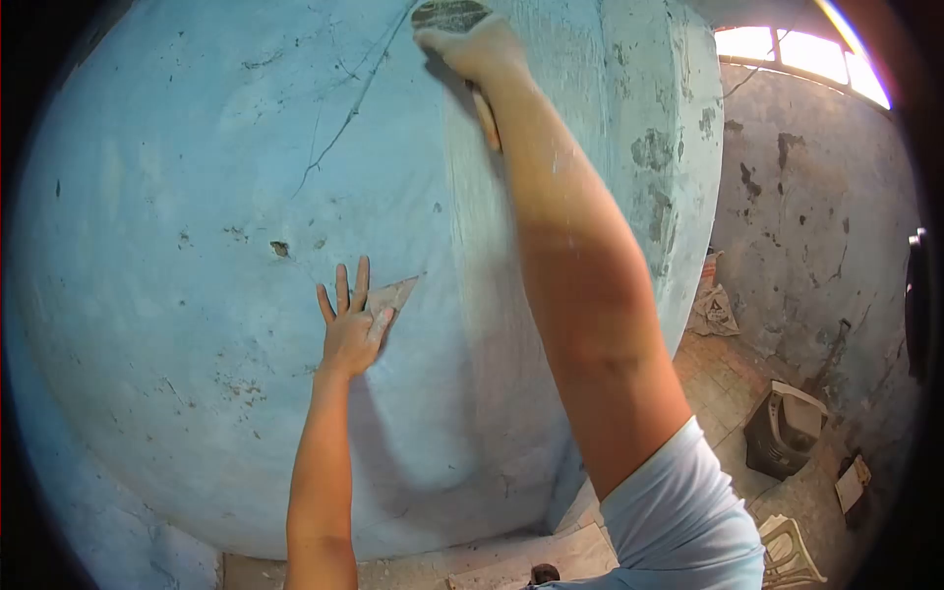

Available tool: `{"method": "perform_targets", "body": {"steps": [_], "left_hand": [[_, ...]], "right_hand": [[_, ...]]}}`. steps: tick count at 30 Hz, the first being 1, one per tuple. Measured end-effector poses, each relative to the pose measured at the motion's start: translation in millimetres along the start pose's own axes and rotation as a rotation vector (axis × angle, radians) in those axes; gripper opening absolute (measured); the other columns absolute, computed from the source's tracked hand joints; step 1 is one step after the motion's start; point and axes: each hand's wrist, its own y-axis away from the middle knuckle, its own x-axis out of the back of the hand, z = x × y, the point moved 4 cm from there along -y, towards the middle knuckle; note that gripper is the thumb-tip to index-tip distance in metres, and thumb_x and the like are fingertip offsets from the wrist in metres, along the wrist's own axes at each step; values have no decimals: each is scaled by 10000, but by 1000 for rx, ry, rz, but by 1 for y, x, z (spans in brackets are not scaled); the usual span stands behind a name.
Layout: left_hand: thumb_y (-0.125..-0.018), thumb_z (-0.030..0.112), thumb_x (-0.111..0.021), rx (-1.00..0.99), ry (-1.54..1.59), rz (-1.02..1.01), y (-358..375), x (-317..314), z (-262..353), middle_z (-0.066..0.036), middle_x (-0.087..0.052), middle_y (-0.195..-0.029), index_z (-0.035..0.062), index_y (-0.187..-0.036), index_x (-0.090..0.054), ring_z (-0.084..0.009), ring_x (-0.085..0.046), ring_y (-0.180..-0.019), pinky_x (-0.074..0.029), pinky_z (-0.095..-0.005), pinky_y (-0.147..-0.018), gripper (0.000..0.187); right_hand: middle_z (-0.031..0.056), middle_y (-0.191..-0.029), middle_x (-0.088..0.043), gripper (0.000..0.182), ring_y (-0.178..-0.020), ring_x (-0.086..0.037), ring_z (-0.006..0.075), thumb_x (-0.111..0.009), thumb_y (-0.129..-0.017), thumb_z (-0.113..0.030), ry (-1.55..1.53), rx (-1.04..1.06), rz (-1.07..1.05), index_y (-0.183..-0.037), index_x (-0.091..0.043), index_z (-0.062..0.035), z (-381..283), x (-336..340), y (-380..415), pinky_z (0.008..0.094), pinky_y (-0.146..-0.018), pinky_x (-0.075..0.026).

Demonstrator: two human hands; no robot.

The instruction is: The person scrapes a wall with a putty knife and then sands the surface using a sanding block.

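Observation:
My right hand (482, 49) is raised to the top of the view, closed around a hand tool with a dark, scuffed oval end (449, 15). Its pale, wood-coloured handle (487, 120) sticks out below my wrist, along the wall. Lower down, my left hand (356, 329) reaches up against the blue wall (246, 324) with several fingers spread. Between its thumb and palm sits a flat, dusty, triangular piece (395, 293), pointed to the right; I cannot tell what kind of thing it is. A pale scraped strip (492, 324) runs down the wall beneath my right arm.
Cracks and a small hole (279, 249) mark the wall. A projecting wall corner (664, 177) stands at right. Beyond it, a sack (715, 311), a dark boxy appliance (787, 430) and a pale plastic frame (790, 553) sit on the floor. A board (541, 559) lies below the wall.

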Motion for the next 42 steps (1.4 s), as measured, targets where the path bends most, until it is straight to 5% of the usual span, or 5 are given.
{"method": "perform_targets", "body": {"steps": [2, 7, 11, 17, 42], "left_hand": [[-1114, 600, -287, -27, 4, 84, 1, -4, -1, -32, -52, -1818, 139, -1362, -746, -376, 88, -1655, 133, -637, -1271, 697], [-1113, 579, -326, -58, -23, 148, 0, -8, -5, -28, -51, -1818, 118, -1394, -730, -373, 72, -1656, 110, -646, -1276, 674], [-1124, 522, -347, -54, -17, 154, 1, -8, -1, -38, -72, -1817, 125, -1402, -724, -387, 57, -1654, 113, -647, -1273, 614], [-1118, 532, -358, -20, -30, 119, 1, -7, -2, -53, -91, -1815, 151, -1387, -739, -392, 57, -1654, 136, -639, -1269, 602], [-1118, 600, -278, -39, 30, 96, 4, -6, 0, -39, -48, -1818, 67, -1360, -743, -388, 87, -1653, 132, -648, -1266, 748]], "right_hand": [[293, -1281, -706, 1049, -1177, -713, 402, -935, -709, -475, -92, 190, 410, -1471, -473, 79, 39, -28, 42, 434, -1027, -555], [286, -1290, -711, 941, -1216, -709, 335, -894, -840, -237, -373, 182, 243, -1557, -364, 63, 133, -90, 212, 429, -1030, -554], [347, -1239, -708, 1155, -1181, -728, 408, -874, -877, -285, -308, -30, 119, -1644, -93, 83, 190, -130, 368, 458, -1028, -559], [313, -1278, -695, 1194, -1168, -732, 389, -901, -839, -266, -305, -317, 53, -1658, -87, 38, 262, -180, 519, 428, -1017, -566], [334, -1303, -683, 1122, -1207, -700, 438, -899, -782, -326, -344, -5, 253, -1601, -257, 94, 74, -73, 152, 445, -1052, -541]]}}
